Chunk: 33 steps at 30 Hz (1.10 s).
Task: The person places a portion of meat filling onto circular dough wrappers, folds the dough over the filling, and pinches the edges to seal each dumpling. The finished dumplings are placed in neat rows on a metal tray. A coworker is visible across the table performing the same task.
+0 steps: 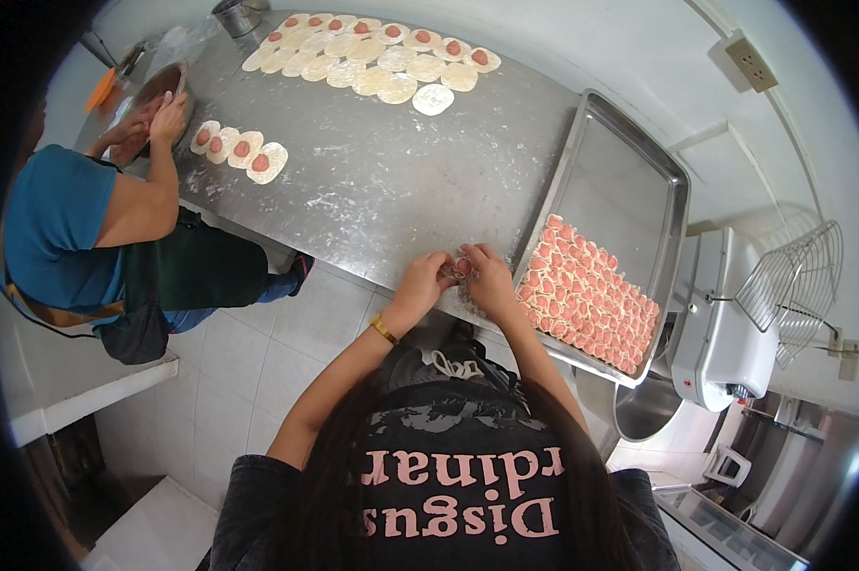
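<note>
Between my two hands, at the near edge of the steel table, is a small dumpling with pink filling showing at its top. My left hand, with a gold band on its wrist, pinches it from one side. My right hand closes on it from the other side. Just right of my right hand lies a metal tray, its near half packed with open-topped dumplings in rows. Loose flour dusts the table around my fingers.
Round wrappers lie in rows at the back, the farthest row topped with meat. Several more filled wrappers sit at the left. A co-worker in a blue shirt reaches into a bowl. A white mixer stands right of the tray.
</note>
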{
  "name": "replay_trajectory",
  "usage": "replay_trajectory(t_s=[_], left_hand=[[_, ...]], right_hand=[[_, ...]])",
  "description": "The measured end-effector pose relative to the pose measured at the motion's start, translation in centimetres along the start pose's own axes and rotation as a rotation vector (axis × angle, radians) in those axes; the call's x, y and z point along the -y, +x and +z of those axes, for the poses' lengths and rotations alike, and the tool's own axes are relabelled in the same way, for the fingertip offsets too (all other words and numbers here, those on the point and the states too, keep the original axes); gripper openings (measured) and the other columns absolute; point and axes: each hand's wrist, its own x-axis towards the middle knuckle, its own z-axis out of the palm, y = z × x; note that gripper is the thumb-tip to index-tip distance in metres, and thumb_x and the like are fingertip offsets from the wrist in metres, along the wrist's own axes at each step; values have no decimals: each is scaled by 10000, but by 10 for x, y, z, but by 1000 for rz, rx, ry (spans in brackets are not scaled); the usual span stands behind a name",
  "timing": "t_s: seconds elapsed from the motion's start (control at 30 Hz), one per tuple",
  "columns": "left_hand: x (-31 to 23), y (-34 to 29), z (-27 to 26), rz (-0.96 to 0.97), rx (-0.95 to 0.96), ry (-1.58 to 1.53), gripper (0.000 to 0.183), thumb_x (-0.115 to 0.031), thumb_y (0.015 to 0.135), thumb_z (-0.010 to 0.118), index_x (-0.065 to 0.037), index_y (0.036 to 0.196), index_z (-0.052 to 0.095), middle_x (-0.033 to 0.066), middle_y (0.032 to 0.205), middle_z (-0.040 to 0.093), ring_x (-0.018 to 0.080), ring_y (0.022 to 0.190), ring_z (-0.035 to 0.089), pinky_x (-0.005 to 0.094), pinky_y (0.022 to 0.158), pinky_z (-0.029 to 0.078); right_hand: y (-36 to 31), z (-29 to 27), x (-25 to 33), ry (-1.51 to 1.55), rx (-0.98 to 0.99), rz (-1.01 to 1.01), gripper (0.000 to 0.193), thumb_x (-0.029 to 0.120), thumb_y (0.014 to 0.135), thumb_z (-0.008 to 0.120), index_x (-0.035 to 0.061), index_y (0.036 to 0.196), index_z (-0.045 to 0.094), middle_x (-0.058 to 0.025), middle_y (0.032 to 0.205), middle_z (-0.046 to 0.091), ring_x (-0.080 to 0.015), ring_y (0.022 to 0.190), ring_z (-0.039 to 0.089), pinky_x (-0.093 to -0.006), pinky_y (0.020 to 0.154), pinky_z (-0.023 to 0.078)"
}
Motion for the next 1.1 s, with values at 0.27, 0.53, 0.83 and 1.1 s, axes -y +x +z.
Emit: replay_trajectory(t_s=[0.27,0.53,0.83,1.1], left_hand=[[1,2,4,-39,-29,7,212,-7,706,697,-3,885,582,170,822,642,329,774,634,388,679,499],[6,1,7,-58,-69,-35,201,-19,712,699,-1,871,576,164,793,638,330,770,630,383,662,496],[7,1,5,-94,-41,-84,216,-20,714,721,4,891,601,146,817,661,251,762,663,330,683,522],[75,10,-95,-268,-541,105,159,-87,786,609,-13,923,641,165,785,658,279,743,655,342,668,505]], right_hand=[[0,7,-1,57,11,31,174,-2,725,559,35,873,641,-165,871,597,-378,804,595,-434,688,471],[-2,4,1,36,-21,80,258,-24,704,553,31,938,646,-177,908,598,-385,835,594,-435,709,480],[2,11,-10,29,135,163,350,-19,728,587,55,1069,616,-157,965,600,-364,818,612,-401,711,503],[4,4,15,-84,129,-7,291,47,728,592,55,1016,630,-179,935,589,-369,850,584,-430,755,473]])
